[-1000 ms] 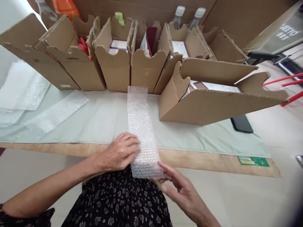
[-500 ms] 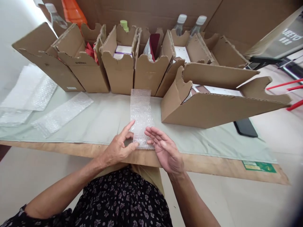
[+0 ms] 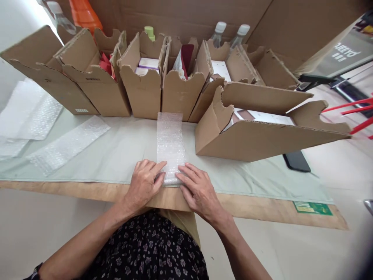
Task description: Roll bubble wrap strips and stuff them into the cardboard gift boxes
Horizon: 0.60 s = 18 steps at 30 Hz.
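Observation:
A narrow strip of clear bubble wrap point(image 3: 170, 136) lies lengthwise before me, its near end at the table's front edge. My left hand point(image 3: 145, 182) rests at the strip's left side, with index finger and thumb apart and their tips on the wrap. From the right, my right hand point(image 3: 198, 188) lies palm down, its spread fingertips touching the near end. The near end looks thicker than the rest; whether anything is under it or folded inside, I cannot tell. Neither hand grips anything.
Cardboard bins point(image 3: 145, 93) stand in a row behind the strip. A slanted cardboard bin point(image 3: 247, 140) with white boxes sits to the right, a black phone point(image 3: 296, 161) beside it. More bubble wrap point(image 3: 70, 144) lies left. Plastic bottles point(image 3: 218, 35) stand behind the bins.
My right hand has turned from palm sideways to palm down and lowered its fingers onto the wrap. My left hand has flattened against the strip's left side. The view has shifted slightly.

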### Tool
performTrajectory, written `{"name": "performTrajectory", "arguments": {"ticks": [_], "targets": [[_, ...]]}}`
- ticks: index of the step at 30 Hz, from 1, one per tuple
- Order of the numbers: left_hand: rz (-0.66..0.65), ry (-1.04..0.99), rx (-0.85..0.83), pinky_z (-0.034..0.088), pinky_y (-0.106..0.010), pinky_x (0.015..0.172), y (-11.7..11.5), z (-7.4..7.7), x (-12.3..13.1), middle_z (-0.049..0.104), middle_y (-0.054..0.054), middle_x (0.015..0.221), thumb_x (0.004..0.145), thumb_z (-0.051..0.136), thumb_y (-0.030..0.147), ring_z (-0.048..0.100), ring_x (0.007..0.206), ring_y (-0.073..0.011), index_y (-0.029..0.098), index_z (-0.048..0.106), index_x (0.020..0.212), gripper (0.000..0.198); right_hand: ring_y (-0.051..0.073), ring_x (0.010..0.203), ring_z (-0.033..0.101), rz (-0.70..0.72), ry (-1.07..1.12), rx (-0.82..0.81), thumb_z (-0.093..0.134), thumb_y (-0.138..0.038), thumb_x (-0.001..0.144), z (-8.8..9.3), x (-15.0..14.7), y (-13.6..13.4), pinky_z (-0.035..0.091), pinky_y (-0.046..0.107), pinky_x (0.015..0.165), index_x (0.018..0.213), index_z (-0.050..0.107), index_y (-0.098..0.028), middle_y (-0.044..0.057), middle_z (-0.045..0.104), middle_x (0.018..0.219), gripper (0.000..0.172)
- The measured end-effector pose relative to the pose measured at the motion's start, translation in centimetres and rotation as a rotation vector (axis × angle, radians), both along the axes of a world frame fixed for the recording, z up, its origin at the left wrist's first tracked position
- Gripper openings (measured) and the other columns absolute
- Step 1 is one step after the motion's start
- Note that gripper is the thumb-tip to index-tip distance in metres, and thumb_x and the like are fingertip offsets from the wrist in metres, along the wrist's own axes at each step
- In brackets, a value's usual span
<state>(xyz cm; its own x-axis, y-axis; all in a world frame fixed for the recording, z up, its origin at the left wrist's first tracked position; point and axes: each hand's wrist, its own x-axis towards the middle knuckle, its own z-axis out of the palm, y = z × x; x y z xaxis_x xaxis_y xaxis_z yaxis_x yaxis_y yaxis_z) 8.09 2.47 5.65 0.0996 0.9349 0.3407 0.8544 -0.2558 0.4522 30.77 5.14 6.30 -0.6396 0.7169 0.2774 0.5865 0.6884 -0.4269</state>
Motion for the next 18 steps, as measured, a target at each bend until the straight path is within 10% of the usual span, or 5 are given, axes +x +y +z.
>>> {"name": "performTrajectory", "arguments": {"ticks": [7, 12, 18], "targets": [[-0.082, -0.042, 0.179, 0.051, -0.051, 0.104, -1.5, 1.1, -1.1, 0.062, -0.017, 0.136, 0.099, 0.067, 0.030, 0.060, 0.123, -0.0317, 0.020, 0.065, 0.132, 0.034, 0.027, 0.118, 0.069, -0.017, 0.071, -0.037, 0.053, -0.016, 0.104, 0.9, -0.8, 0.2, 0.053, 0.048, 0.100, 0.120, 0.074, -0.024, 0.008, 0.077, 0.126, 0.028], [-0.198, -0.148, 0.106, 0.053, -0.046, 0.099, -2.3, 2.0, -1.2, 0.076, -0.008, 0.109, 0.098, 0.064, 0.017, 0.068, 0.106, -0.0248, 0.021, 0.067, 0.124, 0.027, 0.023, 0.097, 0.073, -0.045, 0.155, -0.138, 0.053, -0.018, 0.104, 1.4, -0.8, -0.1, 0.054, 0.043, 0.089, 0.120, 0.074, -0.021, 0.007, 0.081, 0.107, 0.026], [-0.006, -0.258, -0.132, 0.057, -0.034, 0.079, -1.2, 1.6, -1.2, 0.078, -0.004, 0.094, 0.097, 0.061, 0.024, 0.068, 0.082, -0.0192, 0.021, 0.071, 0.126, 0.031, 0.027, 0.104, 0.070, -0.209, 0.184, 0.017, 0.058, -0.024, 0.103, 1.5, -0.8, -0.9, 0.054, 0.043, 0.088, 0.129, 0.068, -0.022, 0.012, 0.076, 0.118, 0.028]]}}
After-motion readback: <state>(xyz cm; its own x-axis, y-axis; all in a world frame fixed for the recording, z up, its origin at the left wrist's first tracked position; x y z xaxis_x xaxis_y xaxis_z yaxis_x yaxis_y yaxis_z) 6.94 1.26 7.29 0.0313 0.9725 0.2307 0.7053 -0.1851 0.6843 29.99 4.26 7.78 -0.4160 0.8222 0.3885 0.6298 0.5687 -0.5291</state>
